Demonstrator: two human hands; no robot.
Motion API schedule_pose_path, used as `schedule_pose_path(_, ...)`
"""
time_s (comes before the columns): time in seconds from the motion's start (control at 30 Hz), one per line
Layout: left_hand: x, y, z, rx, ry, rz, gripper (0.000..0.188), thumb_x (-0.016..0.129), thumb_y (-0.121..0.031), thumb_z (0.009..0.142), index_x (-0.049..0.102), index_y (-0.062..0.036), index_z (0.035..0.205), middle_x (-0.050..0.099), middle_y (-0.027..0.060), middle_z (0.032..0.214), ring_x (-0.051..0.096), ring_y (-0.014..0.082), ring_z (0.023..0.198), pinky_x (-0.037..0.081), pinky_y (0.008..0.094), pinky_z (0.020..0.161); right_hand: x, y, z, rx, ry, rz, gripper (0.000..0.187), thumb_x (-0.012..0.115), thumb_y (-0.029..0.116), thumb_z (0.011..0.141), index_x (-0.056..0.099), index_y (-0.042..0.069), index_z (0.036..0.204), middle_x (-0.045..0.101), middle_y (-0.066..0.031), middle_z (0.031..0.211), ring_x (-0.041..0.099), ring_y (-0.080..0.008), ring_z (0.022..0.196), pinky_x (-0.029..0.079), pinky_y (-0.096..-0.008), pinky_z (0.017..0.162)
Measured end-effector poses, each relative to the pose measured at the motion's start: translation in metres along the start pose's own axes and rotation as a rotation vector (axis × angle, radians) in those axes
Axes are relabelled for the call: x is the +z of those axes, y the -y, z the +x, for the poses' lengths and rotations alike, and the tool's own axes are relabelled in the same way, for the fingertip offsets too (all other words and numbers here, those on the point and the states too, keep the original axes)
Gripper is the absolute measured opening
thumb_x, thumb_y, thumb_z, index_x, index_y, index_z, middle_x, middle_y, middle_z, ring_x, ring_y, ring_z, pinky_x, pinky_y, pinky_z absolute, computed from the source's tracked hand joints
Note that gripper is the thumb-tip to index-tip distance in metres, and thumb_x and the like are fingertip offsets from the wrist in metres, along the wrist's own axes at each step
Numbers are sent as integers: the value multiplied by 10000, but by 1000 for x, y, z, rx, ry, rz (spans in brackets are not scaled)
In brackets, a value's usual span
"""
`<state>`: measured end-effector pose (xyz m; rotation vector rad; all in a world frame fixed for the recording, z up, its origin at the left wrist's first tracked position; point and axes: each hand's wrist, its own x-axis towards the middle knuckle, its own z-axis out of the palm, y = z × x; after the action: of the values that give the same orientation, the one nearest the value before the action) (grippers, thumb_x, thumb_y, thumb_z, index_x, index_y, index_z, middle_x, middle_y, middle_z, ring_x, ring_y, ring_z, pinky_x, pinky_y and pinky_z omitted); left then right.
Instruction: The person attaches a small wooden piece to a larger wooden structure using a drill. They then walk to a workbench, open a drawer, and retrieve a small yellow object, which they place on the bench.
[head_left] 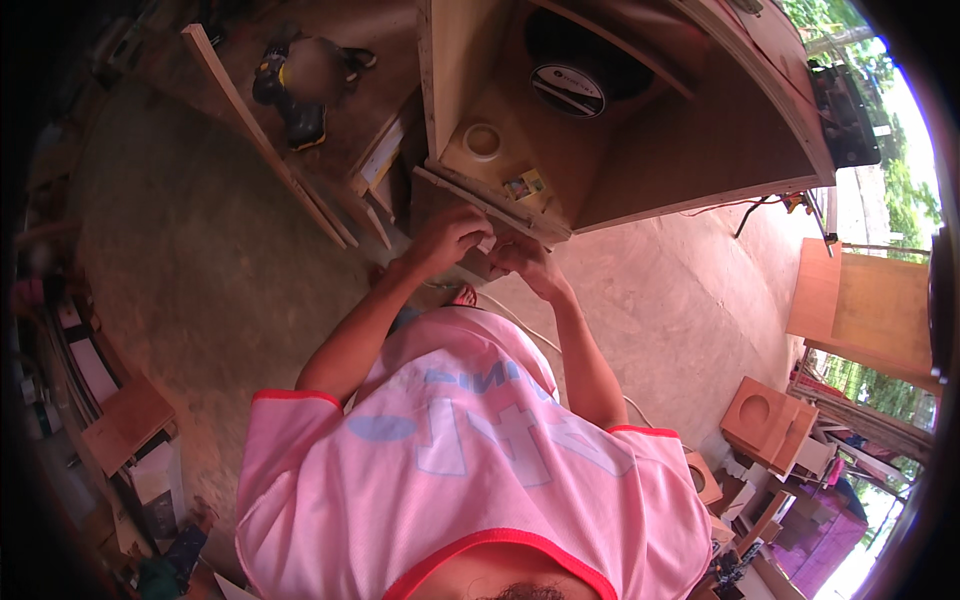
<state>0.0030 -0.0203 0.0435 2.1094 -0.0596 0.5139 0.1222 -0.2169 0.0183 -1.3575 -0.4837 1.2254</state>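
My left hand (pixel 455 243) and my right hand (pixel 524 262) are close together in front of me, beside the near edge of an open wooden cabinet (pixel 690 160). The fingers of both are curled in. A small white piece (pixel 487 243) shows at the left fingertips, too small to name. What the right fingers pinch, if anything, is hidden. Inside the cabinet, past my hands, lie a pale roll of tape (pixel 482 142) and a small yellow packet (pixel 523 184). A dark round loudspeaker (pixel 568 90) sits deeper in it.
Long wooden strips (pixel 265 140) lean left of the cabinet, near a black and yellow power tool (pixel 305 122). A cable (pixel 530 332) runs over the concrete floor behind my right arm. A wooden box with a round hole (pixel 765 425) stands among clutter at right. Boards (pixel 128 420) lie at left.
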Motion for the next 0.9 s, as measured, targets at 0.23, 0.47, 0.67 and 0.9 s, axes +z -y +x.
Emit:
schedule_pose_path(0.23, 2, 12, -4, -491, -25, -407, 112, 684, -119, 976, 700, -20, 1027, 722, 42, 994, 674, 130, 895, 540, 303, 781, 7, -10, 0, -82, -1, -11, 313, 725, 188, 906, 649, -29, 1118, 716, -97, 1007, 691, -162, 893, 536, -302, 805)
schedule_pose_path(0.47, 2, 19, -12, -485, 229, -424, 112, 702, -94, 960, 703, -7, 1031, 717, 18, 991, 666, 96, 924, 546, 266, 817, 11, -6, 7, -89, -80, -75, 250, 725, 153, 916, 654, -36, 1064, 717, -107, 1006, 698, -166, 886, 546, -313, 820)
schedule_pose_path(0.67, 3, 16, -11, -436, 150, -364, 131, 744, -90, 909, 715, -2, 1002, 736, 74, 953, 665, 100, 874, 545, 288, 782, 13, 2, 9, -100, -130, -18, 243, 691, 144, 928, 661, -43, 1079, 711, -88, 969, 694, -160, 866, 535, -295, 772)
schedule_pose_path(0.9, 1, 13, -13, -220, 68, -204, 101, 729, -81, 913, 722, -8, 982, 739, 120, 978, 710, 194, 877, 558, 322, 776, 11, -6, 14, -107, -102, 160, 231, 680, 176, 949, 663, -8, 1087, 696, -71, 977, 645, -133, 893, 486, -262, 771)
